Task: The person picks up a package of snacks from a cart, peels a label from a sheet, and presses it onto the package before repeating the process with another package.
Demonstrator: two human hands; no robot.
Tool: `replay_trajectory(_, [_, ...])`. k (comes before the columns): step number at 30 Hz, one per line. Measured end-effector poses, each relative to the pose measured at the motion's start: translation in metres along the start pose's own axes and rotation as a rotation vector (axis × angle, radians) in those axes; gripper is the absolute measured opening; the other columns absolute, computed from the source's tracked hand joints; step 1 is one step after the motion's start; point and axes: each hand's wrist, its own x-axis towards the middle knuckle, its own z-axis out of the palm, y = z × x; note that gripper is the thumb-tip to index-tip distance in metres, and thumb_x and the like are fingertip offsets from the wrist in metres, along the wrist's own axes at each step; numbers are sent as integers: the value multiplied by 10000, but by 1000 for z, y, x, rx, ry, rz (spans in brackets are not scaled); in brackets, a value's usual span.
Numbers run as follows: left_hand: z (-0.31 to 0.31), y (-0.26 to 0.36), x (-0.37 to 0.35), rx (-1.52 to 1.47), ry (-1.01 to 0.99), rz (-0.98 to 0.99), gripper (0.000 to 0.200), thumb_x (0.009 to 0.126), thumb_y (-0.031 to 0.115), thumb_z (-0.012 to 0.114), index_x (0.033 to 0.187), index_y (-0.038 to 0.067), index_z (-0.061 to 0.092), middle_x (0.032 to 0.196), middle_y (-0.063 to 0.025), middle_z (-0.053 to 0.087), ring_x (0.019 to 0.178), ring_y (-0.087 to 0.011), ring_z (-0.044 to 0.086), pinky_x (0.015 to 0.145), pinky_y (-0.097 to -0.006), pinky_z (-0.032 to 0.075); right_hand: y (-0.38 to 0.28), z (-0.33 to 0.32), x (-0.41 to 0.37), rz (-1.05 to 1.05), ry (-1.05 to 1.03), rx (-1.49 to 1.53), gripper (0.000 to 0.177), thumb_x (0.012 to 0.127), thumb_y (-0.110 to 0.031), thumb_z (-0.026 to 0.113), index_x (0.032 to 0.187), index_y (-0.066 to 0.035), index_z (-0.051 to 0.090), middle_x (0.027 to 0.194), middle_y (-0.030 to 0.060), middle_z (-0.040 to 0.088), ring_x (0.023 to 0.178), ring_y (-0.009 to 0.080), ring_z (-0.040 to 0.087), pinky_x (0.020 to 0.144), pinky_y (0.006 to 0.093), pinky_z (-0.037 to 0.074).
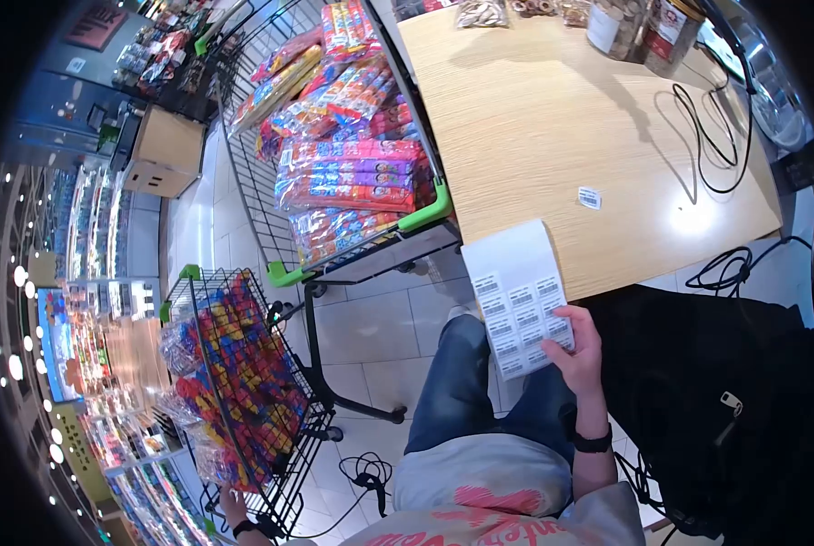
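My right hand [578, 353] pinches a white sheet of barcode labels [519, 305] by its lower right edge, thumb on top. Printed labels fill the lower part of the sheet, while its upper part is plain white and overlaps the table's near corner. A single loose barcode label [590, 197] lies on the wooden table [525, 118]. Far down to the left, my left hand [234, 502] is at the lower end of a small wire cart [284, 341], against its colourful plastic-wrapped packs [239, 391]. Its fingers are too small and partly hidden to make out their grip.
A larger shopping cart with green corners [425, 209] holds bagged snack packs [352, 173] beside the table. Jars [671, 36] and a black cable [698, 136] are on the tabletop. A black bag [698, 391] sits at my right. Another cable [366, 473] lies on the floor.
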Motion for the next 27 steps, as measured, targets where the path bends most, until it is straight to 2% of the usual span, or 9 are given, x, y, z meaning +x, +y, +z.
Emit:
replay_trajectory(2, [0,10,14,434,-59,-76,437,726,128,693,1118,15,535,1028,-153,590,1061,-331,508,898,-384,416,0,4,0,-9,31,-8,410,752,38,629,1121,-22,462,1000,75,552,911,109,546,778,237,452])
replay_trajectory(4, [3,35,61,250,124,-678,489,701,226,706,1122,47,532,1085,-187,559,1083,-348,492,919,-403,401,-1,7,-3,30,4,14,391,758,28,630,1114,-31,479,983,68,564,896,101,550,764,233,456])
replay_trajectory(6, [16,100,88,212,783,-446,540,715,193,638,1199,26,465,1222,-236,462,1165,-376,415,972,-440,360,-3,9,-5,35,38,28,379,758,20,636,1104,-36,492,975,66,571,878,99,554,752,230,459])
replay_trajectory(8, [17,202,128,85,979,192,523,702,105,622,1184,-17,462,1169,-234,490,1124,-390,419,1018,-437,291,2,8,-8,47,15,10,369,759,8,640,1097,-36,497,978,63,572,885,100,553,754,228,457])
replay_trajectory(9, [23,252,133,28,828,293,528,732,66,604,1218,-31,422,1208,-209,466,1140,-348,420,1023,-419,281,3,10,-10,66,32,68,363,758,-5,648,1089,-37,503,971,59,576,882,96,553,752,229,457])
replay_trajectory(10, [31,330,125,-579,602,415,539,771,23,570,1267,-22,365,1267,-169,421,1151,-293,421,1024,-389,279,3,11,-12,56,41,68,363,758,-5,648,1089,-37,503,971,59,576,882,96,553,752,229,457])
replay_trajectory(17, [130,615,107,-1139,-204,581,477,851,80,547,1277,18,341,1230,-128,420,1104,-219,457,970,-319,344,7,12,-17,39,8,90,388,757,26,640,1107,-30,482,971,56,559,891,83,531,762,219,442])
replay_trajectory(22, [157,676,123,-1114,-352,426,396,847,209,585,1179,68,420,1155,-66,449,1042,-188,433,879,-343,366,17,12,-15,-79,-5,72,375,784,-25,647,1126,-36,494,972,56,577,881,84,540,754,219,445])
replay_trajectory(27, [162,683,134,-1670,-646,-41,588,764,231,675,1212,56,336,1250,-121,338,1180,-289,332,948,-467,349,14,17,-18,-60,-47,84,371,781,-39,654,1120,-30,504,978,78,587,865,92,550,729,225,456])
